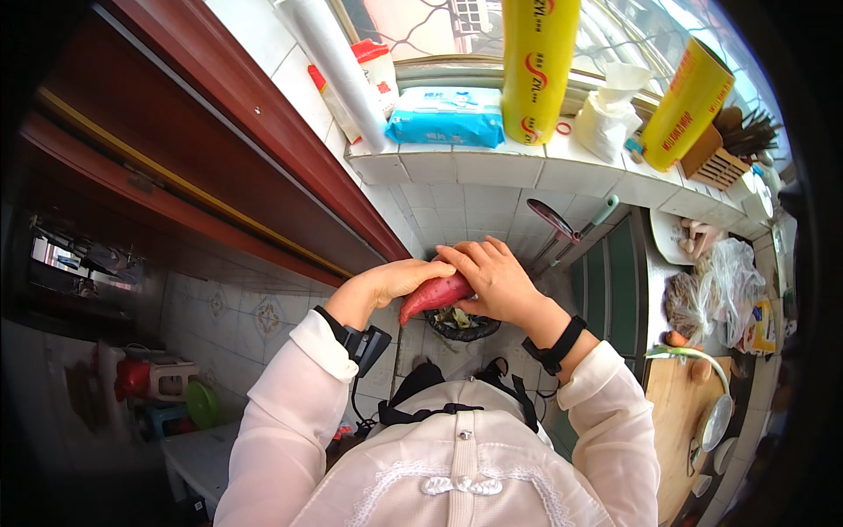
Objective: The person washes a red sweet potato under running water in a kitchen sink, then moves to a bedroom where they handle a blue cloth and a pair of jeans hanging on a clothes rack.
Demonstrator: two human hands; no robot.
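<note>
A red-skinned sweet potato [435, 295] is held between my two hands, its pointed end towards the lower left. My left hand [395, 282] lies along its upper left side, the thumb at its top. My right hand [490, 277] wraps its right end, fingers over the top and thumb beneath. Whether a small tool sits under the fingers cannot be seen. Below the hands, on the floor, stands a bin lined with a black bag [471, 332], with vegetable scraps [459, 319] in it.
A tiled ledge [500, 165] ahead holds a blue wipes pack [446, 117] and yellow wrap rolls [539, 72]. At right, a wooden cutting board [672, 421] and plastic bags [731, 283] lie on the counter. A dark red door [217, 151] stands at left, with a white table [201, 454] lower down.
</note>
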